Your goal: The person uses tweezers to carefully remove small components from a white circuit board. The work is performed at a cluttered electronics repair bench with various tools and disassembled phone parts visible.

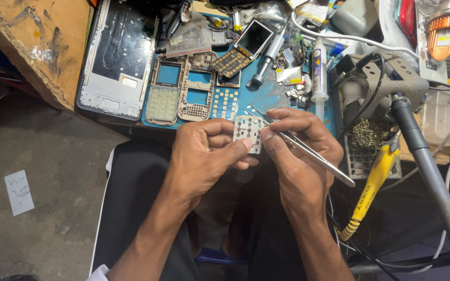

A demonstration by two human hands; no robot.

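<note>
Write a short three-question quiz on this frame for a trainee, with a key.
1. True or false: the right hand holds metal tweezers.
2. What does the left hand pinch? A) a syringe B) a small white keypad sheet C) a screwdriver
3. Fill in: the yellow-handled tool lies to the ____ of both hands.

Key: 1 true. 2 B, the keypad sheet, held between both hands above the lap. 3 right; it rests near the grey stand, while the phone frames lie on the blue mat further up.
</note>
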